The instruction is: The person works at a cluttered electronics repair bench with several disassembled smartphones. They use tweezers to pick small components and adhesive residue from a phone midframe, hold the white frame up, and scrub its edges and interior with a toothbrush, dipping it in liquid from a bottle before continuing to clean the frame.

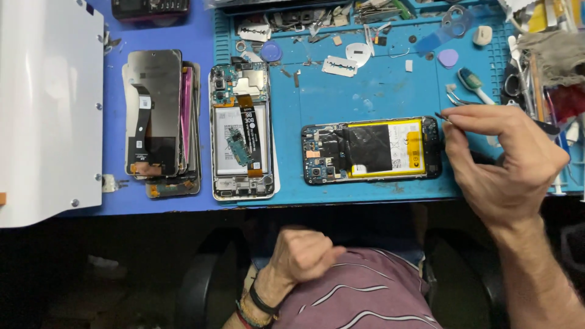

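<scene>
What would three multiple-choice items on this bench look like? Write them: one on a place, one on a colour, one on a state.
1. Where is the left hand?
A. on the mat
B. below the bench edge, by the lap
C. on a phone

2. What colour is the battery in the opened phone nearest the right hand?
A. yellow
B. red
C. green

3. How is the left hand?
A. flat open
B. closed in a fist
C. holding a brush

Key: B, it sits under the blue mat; A, yellow shows around the black patch; B, fingers curled.
</scene>
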